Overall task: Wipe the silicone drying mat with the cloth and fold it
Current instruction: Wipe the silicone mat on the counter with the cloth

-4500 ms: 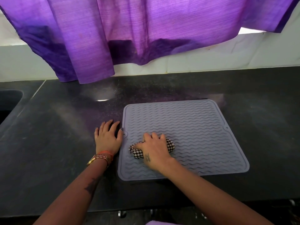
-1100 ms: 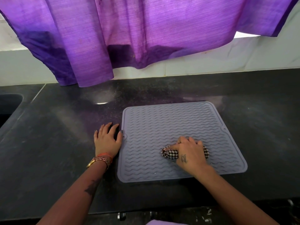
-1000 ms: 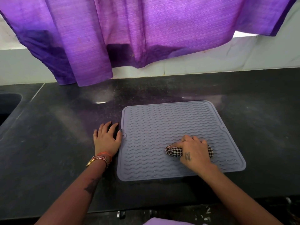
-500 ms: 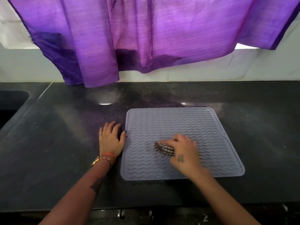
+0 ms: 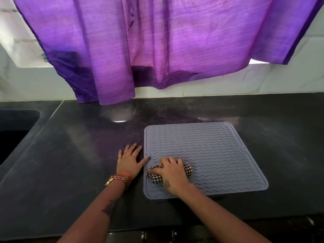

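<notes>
Wiping the drying mat

The right hand (image 5: 172, 174) grips the balled checkered cloth (image 5: 187, 170) at the silicone drying mat (image 5: 219, 151)'s seven o'clock corner; the left hand (image 5: 128, 161) lies flat on the bench (image 5: 70, 163), thumb touching the mat's nine o'clock edge.

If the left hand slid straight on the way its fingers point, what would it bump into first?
Nothing on the counter. The left hand lies flat beside the mat, fingers pointing away toward the wall. That stretch looks bare, so it would likely first reach the curtain hem or the wall behind it.
</notes>
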Available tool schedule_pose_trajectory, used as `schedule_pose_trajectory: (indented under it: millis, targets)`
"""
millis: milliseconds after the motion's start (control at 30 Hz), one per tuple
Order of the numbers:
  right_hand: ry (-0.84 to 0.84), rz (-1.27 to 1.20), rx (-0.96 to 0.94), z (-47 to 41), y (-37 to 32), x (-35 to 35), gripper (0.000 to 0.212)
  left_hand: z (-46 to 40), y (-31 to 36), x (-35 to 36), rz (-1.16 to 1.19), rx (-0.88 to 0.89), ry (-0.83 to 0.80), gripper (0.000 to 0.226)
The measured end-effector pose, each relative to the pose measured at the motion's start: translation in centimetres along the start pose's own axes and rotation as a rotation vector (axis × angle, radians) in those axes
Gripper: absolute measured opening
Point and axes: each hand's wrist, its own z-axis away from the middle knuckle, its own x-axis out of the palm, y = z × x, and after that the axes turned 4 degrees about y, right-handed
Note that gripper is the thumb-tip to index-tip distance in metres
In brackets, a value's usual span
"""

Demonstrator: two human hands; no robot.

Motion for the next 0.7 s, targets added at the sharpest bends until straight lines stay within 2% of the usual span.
schedule_pose_trajectory:
  millis: [133, 300, 700]
  targets:
    - [0.04, -0.051, 0.111, 0.9, 0.6, 0.5, 0.049, 0.3, 0.4, 0.3, -0.053, 0.011, 0.027, 0.067]
    - [0.054, -0.096, 0.265, 2.0, 2.7, 0.6, 0.05, 0.6, 0.3, 0.4, -0.07, 0.021, 0.087, 0.066]
    - [0.031, -0.137, 0.334, 4.1, 6.2, 0.3, 0.053, 0.9, 0.4, 0.7, -0.041, -0.007, 0.161, 0.066]
